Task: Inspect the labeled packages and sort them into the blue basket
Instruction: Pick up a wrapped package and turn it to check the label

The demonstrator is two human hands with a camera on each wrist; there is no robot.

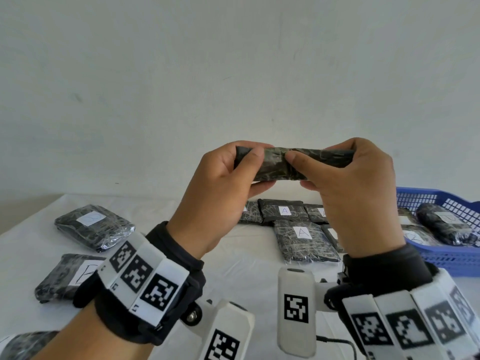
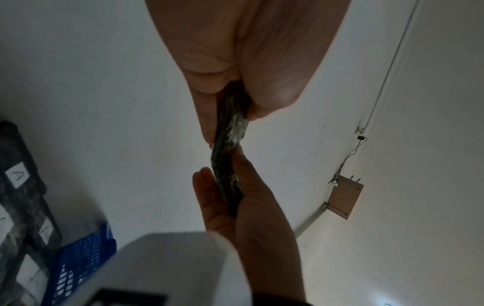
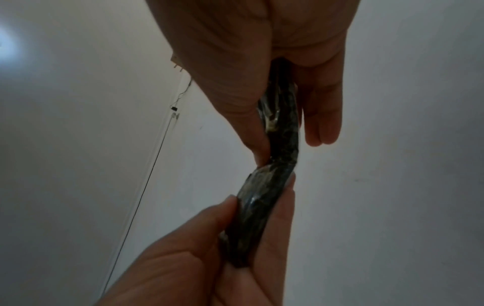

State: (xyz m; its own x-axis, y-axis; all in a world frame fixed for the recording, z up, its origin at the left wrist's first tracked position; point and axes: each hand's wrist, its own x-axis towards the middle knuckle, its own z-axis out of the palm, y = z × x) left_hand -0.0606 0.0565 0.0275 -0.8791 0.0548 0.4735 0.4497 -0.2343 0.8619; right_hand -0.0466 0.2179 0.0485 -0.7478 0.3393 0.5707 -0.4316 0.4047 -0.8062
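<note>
head view: both hands hold 1 dark wrapped package (image 1: 293, 163) up in the air above the table (image 1: 23, 245), edge-on to the camera, so its label cannot be read. the left hand (image 1: 220, 193) grasps the left end, thumb on the near face and fingers behind; the right hand (image 1: 355, 196) grasps the right end the same way. the blue basket (image 1: 441, 258) sits at the right edge of the table and already has at least 2 packages in it, 1 of them a labeled package (image 1: 445, 224) lying across the far part. a group of packages marked "a" (image 1: 302, 240) lies on the table just left of the basket, and 2 more packages (image 1: 93, 226) lie well apart on the left; another shows at the bottom left corner.

left wrist view: the left hand (image 2: 251, 51) pinches the package (image 2: 231, 132) between thumb and fingers, and the right hand (image 2: 251, 217) clamps the far end. the basket (image 2: 78, 267) shows low at the left.

right wrist view: the right hand (image 3: 248, 62) pinches the package (image 3: 277, 145); the left hand (image 3: 199, 254) grips the other end. no label shows here either.

judged from this, the sort is partly done: a few packages are in the basket, 1 is under inspection, and several on the table are left.
</note>
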